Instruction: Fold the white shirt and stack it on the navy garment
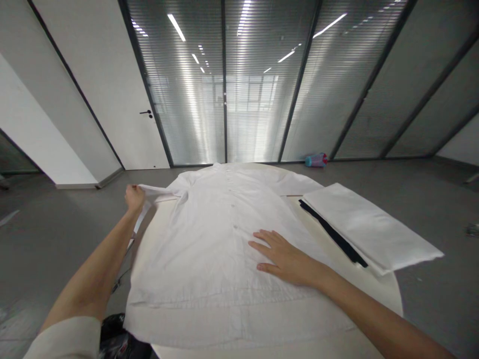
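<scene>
A white button-up shirt lies spread out, front side up, with its collar at the far end and its hem near me. At the far left, my left hand is closed around the end of the shirt's left-hand sleeve and pulls it out sideways past the table edge. My right hand rests flat on the shirt front, right of the button line, fingers spread. The right-hand sleeve reaches toward a folded white cloth.
Under the shirt is a round cream table. A black strip lies beside the folded cloth, which overhangs the right edge. A dark bag sits below at left. On the floor by the glass wall lies a pink-and-blue object.
</scene>
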`<action>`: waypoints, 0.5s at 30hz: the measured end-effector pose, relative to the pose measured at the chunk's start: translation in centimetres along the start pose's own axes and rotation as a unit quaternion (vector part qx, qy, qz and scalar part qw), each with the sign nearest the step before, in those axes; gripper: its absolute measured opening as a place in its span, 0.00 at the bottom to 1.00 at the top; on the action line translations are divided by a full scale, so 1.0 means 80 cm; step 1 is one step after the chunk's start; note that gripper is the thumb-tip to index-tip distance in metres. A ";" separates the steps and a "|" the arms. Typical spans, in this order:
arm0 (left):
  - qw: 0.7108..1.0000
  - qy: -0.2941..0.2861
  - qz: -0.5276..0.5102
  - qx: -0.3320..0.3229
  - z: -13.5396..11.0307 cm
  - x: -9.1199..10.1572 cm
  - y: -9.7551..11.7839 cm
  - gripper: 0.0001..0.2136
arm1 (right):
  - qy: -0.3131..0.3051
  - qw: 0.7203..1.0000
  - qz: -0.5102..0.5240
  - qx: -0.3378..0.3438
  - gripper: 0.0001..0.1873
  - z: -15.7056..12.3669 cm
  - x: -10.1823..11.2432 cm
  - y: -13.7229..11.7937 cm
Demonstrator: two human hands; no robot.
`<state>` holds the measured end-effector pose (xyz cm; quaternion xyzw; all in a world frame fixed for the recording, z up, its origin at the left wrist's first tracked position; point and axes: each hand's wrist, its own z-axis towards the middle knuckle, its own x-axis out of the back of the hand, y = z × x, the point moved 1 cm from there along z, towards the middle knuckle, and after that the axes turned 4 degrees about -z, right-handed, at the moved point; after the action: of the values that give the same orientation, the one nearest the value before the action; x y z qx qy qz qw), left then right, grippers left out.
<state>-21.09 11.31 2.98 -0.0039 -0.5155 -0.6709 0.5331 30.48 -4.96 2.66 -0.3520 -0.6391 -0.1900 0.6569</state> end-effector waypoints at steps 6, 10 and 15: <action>0.949 -0.037 -0.072 -0.305 -0.011 -0.068 0.146 0.10 | 0.014 0.999 0.037 0.007 0.32 0.001 0.001 0.008; 0.796 -0.253 -0.067 -0.546 -0.099 -0.128 0.199 0.06 | 0.044 0.996 0.082 0.011 0.28 0.001 -0.001 0.016; 0.696 -0.334 0.008 -0.636 -0.169 -0.140 0.187 0.15 | 0.103 0.988 0.119 0.001 0.22 0.006 -0.004 0.023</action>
<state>1.87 11.36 0.75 -0.5697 -0.1101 -0.7889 0.2022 31.38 -3.42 1.92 -0.4041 -0.5218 -0.1449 0.7372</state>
